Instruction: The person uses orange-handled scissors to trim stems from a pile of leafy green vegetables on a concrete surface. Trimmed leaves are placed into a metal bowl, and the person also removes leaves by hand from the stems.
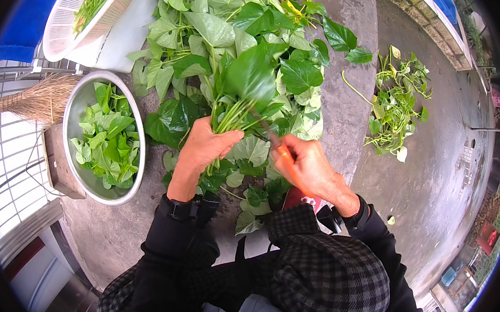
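Note:
My left hand is closed round a bunch of green leafy stems, whose broad leaves spread out above it. In my right hand is a knife with an orange handle. Its dark blade, smeared by motion, points up toward the stems just right of my left hand; whether it touches them I cannot tell. Beneath and beyond both hands lies a large heap of leafy vines on the concrete. To the left stands a metal basin with loose green leaves in it.
A white plastic basket with cut stems stands at the upper left, near a straw broom. On the lower floor to the right lies a smaller pile of vines. A concrete ledge edge runs between that pile and the heap.

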{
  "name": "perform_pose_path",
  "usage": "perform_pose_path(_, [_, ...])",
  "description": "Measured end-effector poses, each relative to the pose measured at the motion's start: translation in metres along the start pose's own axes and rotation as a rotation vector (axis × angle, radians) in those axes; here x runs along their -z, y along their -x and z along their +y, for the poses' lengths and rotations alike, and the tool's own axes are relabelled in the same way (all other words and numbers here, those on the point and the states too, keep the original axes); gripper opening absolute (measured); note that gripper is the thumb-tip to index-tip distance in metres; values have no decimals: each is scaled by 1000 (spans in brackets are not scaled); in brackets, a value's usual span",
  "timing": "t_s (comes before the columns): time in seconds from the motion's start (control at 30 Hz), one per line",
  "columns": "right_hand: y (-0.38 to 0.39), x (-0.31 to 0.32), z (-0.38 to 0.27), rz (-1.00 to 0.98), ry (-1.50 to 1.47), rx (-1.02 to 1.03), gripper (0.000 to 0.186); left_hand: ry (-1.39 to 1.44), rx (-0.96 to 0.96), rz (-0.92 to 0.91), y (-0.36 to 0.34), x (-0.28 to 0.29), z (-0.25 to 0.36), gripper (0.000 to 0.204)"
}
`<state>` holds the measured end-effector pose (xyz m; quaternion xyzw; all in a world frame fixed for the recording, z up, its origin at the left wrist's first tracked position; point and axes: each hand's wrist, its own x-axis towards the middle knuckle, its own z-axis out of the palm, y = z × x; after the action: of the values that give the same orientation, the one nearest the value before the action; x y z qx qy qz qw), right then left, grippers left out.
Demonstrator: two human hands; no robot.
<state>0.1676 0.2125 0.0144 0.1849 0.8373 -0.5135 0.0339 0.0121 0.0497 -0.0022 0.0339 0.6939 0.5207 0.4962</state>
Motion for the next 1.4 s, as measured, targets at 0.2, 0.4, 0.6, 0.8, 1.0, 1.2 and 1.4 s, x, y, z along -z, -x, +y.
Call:
perform_pose_path(0.2, [9,20,4,-3,-464,-256,14,221,-12,-48,-1,8,3,14])
perform_pose_path(0.4, [7,17,1,-420,-592,-310,22,283,-44,-88,-5,11,0,18])
perform_pose_path(0.6, [-1,10,1,-459,-848,-516,28,147,-172,-78,-1,7,2,23])
perform_pose_path(0.8, [-1,5,0,-382,-885,-565,27,299,-102,-70,-1,5,2,20])
perform_pose_path(1.0, [3,8,-4,-398,-503,-359,27,300,-97,16,-4,8,-2,17])
perform_pose_path(1.2, [2,5,-8,-388,-538,-385,31,220,-117,55,-5,3,-3,16])
perform_pose_path(1.4, [-1,-1,-3,-301,-417,-282,32,179,-148,69,0,-4,2,15])
